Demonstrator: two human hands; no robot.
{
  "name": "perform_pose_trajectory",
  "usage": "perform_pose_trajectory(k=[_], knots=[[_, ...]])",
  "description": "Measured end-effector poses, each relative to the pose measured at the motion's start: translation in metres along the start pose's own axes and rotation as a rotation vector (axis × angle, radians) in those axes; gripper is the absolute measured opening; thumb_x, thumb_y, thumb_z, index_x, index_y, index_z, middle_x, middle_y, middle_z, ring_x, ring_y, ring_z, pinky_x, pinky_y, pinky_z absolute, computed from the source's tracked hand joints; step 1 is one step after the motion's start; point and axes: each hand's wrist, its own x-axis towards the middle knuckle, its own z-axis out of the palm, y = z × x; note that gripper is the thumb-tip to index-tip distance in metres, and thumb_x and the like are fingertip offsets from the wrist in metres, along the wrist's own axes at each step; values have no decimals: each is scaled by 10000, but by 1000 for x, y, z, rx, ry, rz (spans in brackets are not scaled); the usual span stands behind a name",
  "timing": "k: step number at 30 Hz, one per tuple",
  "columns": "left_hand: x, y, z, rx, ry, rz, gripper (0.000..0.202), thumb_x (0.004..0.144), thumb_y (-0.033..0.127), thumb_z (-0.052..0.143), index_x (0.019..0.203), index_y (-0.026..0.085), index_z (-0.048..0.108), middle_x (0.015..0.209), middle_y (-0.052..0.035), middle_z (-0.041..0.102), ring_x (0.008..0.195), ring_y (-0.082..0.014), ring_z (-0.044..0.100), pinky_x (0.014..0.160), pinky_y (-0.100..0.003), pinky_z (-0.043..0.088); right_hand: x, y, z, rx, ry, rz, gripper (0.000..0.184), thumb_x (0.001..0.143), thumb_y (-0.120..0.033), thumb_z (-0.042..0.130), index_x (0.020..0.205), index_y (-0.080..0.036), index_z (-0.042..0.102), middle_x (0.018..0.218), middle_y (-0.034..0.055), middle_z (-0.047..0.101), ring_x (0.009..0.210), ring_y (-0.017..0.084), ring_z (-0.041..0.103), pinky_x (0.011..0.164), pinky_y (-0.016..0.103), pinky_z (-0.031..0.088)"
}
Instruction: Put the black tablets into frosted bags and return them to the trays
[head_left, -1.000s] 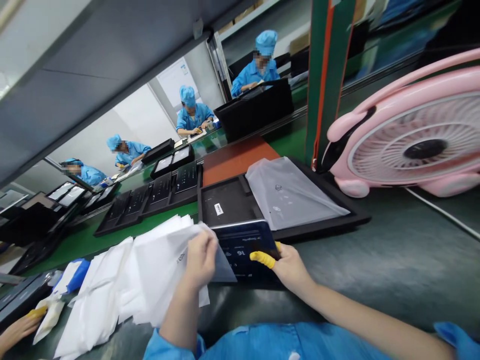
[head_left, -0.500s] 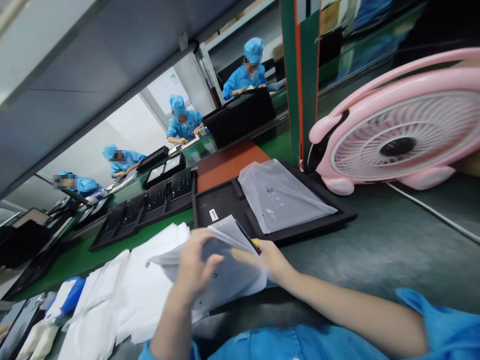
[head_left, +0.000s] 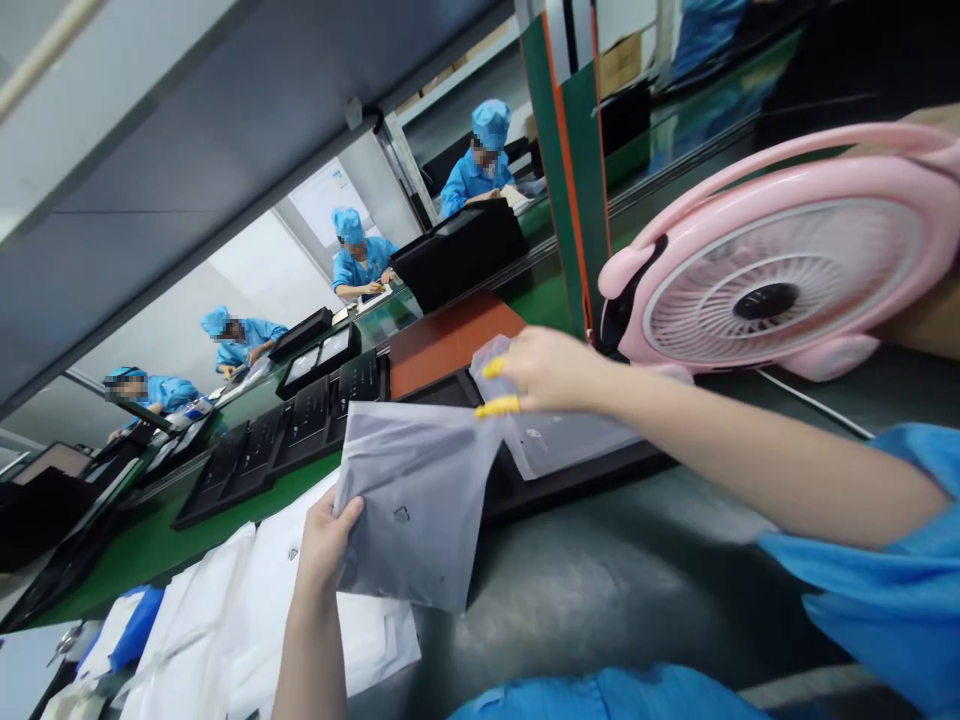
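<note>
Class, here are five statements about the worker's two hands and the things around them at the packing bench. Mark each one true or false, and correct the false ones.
1. The left hand holds a grey plastic bag by its edge. True.
2. The right hand rests on the pink fan. False: it reaches to the clear bag lying on the black tray, apart from the fan.
3. Yellow finger cots cover fingertips of the right hand. True.
4. The fan lies flat on its face. False: it stands upright.
5. A stack of white bags lies under the left hand. True.
</note>
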Motion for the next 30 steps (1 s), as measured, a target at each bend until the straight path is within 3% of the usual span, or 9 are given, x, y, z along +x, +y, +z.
perform_pose_trajectory(k=[4, 9, 12, 15, 18, 22, 24, 26, 30], knots=[[39, -14, 23, -242, 66, -99, 450, 475, 359, 791, 819, 124, 621, 665, -23, 651, 580, -149, 590, 571, -255, 466, 10, 0, -4, -16, 330, 16, 563, 751, -651, 439, 857, -159, 692, 577, 35, 605, 596, 148, 546, 652, 275, 387], [82, -35, 68, -306, 80, -389, 177, 635, 212, 707, 722, 118, 585, 605, -67, 636, 570, -193, 614, 599, -342, 504, -54, -35, 94, 404, 95, -138, 442, 803, -562, 436, 794, -204, 697, 623, 42, 658, 562, 128, 562, 576, 237, 412], [97, -41, 84, -259, 108, -421, 102, 655, 147, 678, 674, 129, 579, 594, -68, 627, 624, -216, 629, 630, -360, 505, -97, -56, 156, 583, -81, -275, 428, 878, -450, 353, 733, -229, 690, 635, 33, 679, 572, 117, 586, 583, 224, 416], [99, -36, 83, -241, 102, -415, 98, 644, 82, 661, 668, 135, 581, 630, -71, 636, 689, -218, 636, 662, -349, 502, -116, -67, 186, 578, -225, -486, 460, 858, -496, 363, 685, -220, 689, 574, 34, 666, 526, 120, 572, 542, 228, 394], [75, -26, 67, -231, 77, -323, 184, 601, 5, 655, 715, 139, 603, 734, -73, 656, 767, -192, 633, 702, -292, 488, -115, -68, 189, 572, -297, -403, 398, 854, -445, 403, 761, -203, 705, 628, 26, 687, 548, 112, 589, 540, 215, 388], [-4, -34, 53, -342, 121, -256, 97, 685, 155, 658, 758, 177, 599, 774, -35, 637, 765, -141, 620, 665, -220, 468, -109, -67, 186, 477, -398, -370, 227, 774, -405, 549, 792, -245, 709, 646, -16, 694, 554, 102, 599, 482, 200, 330], [-45, -47, 63, -487, -68, -574, 95, 744, 228, 611, 703, 147, 581, 720, -58, 616, 672, -146, 616, 624, -242, 474, -109, -69, 189, 422, -432, -389, 211, 734, -417, 591, 761, -247, 711, 600, -19, 681, 516, 104, 587, 444, 201, 288], [-70, -58, 85, -572, -100, -830, 215, 818, 288, 520, 680, 128, 559, 708, -90, 608, 674, -160, 625, 652, -261, 487, -110, -69, 191, 382, -438, -348, 213, 719, -410, 601, 702, -227, 711, 538, -11, 658, 464, 105, 560, 423, 204, 263], [-59, -60, 125, -672, 194, -749, 209, 875, 268, 418, 722, 159, 508, 692, -51, 582, 634, -119, 611, 634, -216, 490, -108, -66, 184, 419, -333, -294, 251, 757, -399, 554, 678, -215, 706, 525, -3, 649, 464, 105, 549, 448, 204, 307]])
